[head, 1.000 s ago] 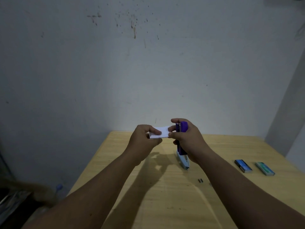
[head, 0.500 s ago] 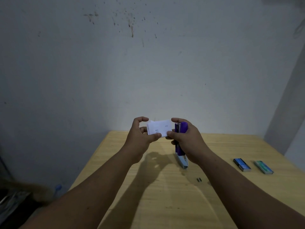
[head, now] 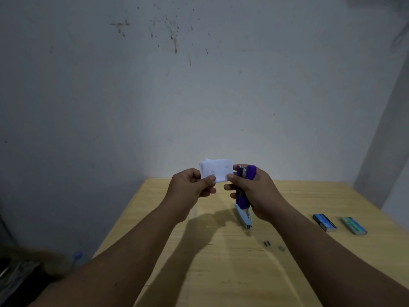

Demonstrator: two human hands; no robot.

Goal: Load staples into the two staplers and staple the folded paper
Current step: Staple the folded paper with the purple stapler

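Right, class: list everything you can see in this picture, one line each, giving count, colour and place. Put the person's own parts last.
folded paper: one, white, held up between both hands
purple stapler: one, upright in the right hand
pale blue stapler: one, lying on the table behind the purple one
staple boxes: two, blue and green, right side of table
loose staple strips: two small dark-grey bits, mid-table
table: one, light wood
bottle: one, blue cap, below table at left
hands: left pinching paper; right holding stapler and paper edge
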